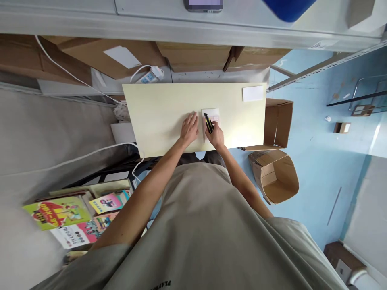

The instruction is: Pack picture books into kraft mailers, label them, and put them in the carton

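Pale yellow tabletop, blue floor off to the right. Black-and-yellow cutter is over a flat white packet near mid-table, right hand gripping the cutter. Left hand palm-down on the tabletop, fingers extended, just left of the packet. White card near the far right corner. Power strip past the far edge, open cardboard box by the right end.

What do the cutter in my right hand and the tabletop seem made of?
Cutter: probably plastic-bodied, going by its solid black and yellow colouring; too small to judge finish. Tabletop: perhaps laminated board, with a smooth, matte-looking pale yellow surface.
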Available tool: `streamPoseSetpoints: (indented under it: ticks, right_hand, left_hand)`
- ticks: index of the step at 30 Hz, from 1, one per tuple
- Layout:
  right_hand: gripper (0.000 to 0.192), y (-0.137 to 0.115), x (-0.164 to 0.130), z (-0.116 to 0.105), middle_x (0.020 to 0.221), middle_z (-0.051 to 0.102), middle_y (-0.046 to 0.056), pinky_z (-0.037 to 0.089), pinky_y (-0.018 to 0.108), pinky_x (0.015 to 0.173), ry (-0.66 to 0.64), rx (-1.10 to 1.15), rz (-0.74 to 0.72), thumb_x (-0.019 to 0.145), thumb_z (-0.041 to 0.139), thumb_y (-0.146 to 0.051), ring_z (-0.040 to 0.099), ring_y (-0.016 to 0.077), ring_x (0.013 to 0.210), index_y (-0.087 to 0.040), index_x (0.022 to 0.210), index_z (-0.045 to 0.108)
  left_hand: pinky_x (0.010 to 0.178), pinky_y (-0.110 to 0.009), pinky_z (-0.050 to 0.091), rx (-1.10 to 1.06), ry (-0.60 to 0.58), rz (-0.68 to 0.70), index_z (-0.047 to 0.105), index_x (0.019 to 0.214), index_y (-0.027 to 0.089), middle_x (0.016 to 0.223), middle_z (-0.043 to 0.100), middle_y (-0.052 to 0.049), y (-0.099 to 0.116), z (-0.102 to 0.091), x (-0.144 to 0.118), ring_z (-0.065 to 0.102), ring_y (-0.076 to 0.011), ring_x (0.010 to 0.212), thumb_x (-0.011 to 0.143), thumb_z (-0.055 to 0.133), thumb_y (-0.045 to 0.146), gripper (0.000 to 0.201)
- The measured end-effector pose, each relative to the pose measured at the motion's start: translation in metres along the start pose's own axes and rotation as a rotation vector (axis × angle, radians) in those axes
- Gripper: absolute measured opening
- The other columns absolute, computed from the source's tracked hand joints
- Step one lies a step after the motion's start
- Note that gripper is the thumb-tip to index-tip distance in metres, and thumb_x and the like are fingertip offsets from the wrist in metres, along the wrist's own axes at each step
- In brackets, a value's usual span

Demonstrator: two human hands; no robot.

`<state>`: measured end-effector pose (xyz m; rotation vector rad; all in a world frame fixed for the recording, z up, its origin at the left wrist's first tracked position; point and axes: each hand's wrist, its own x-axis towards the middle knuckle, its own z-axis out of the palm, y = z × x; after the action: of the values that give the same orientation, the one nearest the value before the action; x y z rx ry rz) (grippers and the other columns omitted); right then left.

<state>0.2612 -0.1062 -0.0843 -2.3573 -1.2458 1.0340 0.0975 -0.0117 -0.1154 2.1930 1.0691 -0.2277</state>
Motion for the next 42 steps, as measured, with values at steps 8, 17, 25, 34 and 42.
streamPoseSetpoints:
  ticks: [8,17,25,34,42]
  right_hand:
    - [0.076,-0.040,0.028,-0.004,0.159,0.071,0.026,0.064,0.056,0.116,-0.161,-0.274,-0.006,0.111,0.041,-0.025,0.077,0.0399,0.131,-0.011,0.185,0.035]
    - [0.077,-0.051,0.031,-0.009,0.161,0.066,0.028,0.064,0.052,0.116,-0.222,-0.330,0.029,0.113,0.037,-0.021,0.076,0.0379,0.132,-0.008,0.189,0.028]
    - [0.076,-0.051,0.026,-0.002,0.160,0.066,0.027,0.065,0.054,0.112,-0.228,-0.405,0.035,0.113,0.035,-0.017,0.078,0.0389,0.129,-0.013,0.189,0.029]
    - [0.075,-0.048,0.004,-0.001,0.160,0.066,0.027,0.065,0.054,0.111,-0.235,-0.390,0.045,0.114,0.034,-0.018,0.077,0.0383,0.129,-0.015,0.189,0.031]
    - [0.075,-0.039,-0.022,0.007,0.161,0.066,0.026,0.066,0.049,0.110,-0.251,-0.417,0.084,0.116,0.034,-0.020,0.078,0.0365,0.128,-0.015,0.190,0.027]
  left_hand:
    - [0.143,-0.071,0.034,0.049,-0.095,0.048,0.023,0.192,0.017,0.200,0.018,-0.015,-0.011,-0.017,0.015,0.023,-0.0466,0.182,0.106,0.062,0.027,0.095]
    - [0.139,-0.079,0.035,0.023,-0.136,0.029,0.026,0.191,0.018,0.200,0.020,-0.015,-0.002,-0.025,0.024,0.026,-0.0509,0.178,0.108,0.062,0.034,0.092]
    - [0.136,-0.081,0.038,0.034,-0.118,0.012,0.028,0.190,0.016,0.200,0.021,-0.015,0.000,-0.022,0.027,0.027,-0.0516,0.177,0.106,0.058,0.029,0.091]
    - [0.136,-0.082,0.039,0.069,-0.128,0.014,0.029,0.190,0.013,0.200,0.020,-0.015,0.001,-0.022,0.026,0.028,-0.0521,0.177,0.100,0.059,0.020,0.095]
    - [0.139,-0.078,0.037,0.076,-0.155,0.035,0.029,0.189,0.012,0.199,0.019,-0.021,0.003,-0.028,0.023,0.026,-0.0557,0.177,0.107,0.074,0.041,0.098]
